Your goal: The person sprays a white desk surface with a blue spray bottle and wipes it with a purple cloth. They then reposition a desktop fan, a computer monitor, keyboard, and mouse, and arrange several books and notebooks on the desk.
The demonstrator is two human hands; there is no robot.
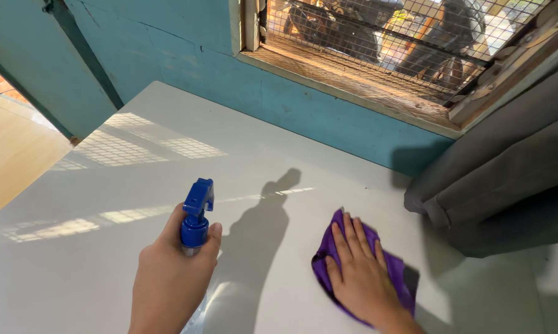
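Note:
My left hand [170, 275] grips a spray bottle with a blue trigger head [196, 214], held upright over the white table [130, 179]. The bottle's clear body is mostly hidden by my fingers. My right hand [359, 269] lies flat, fingers spread, pressing a purple cloth [328, 253] against the table surface to the right of the bottle. The bottle's shadow falls on the table between the two hands.
A grey curtain [507, 179] hangs down onto the table's right side. A teal wall [217, 68] runs along the far edge, with a wire-mesh window [390, 43] above it. A wooden floor [13, 148] shows at left.

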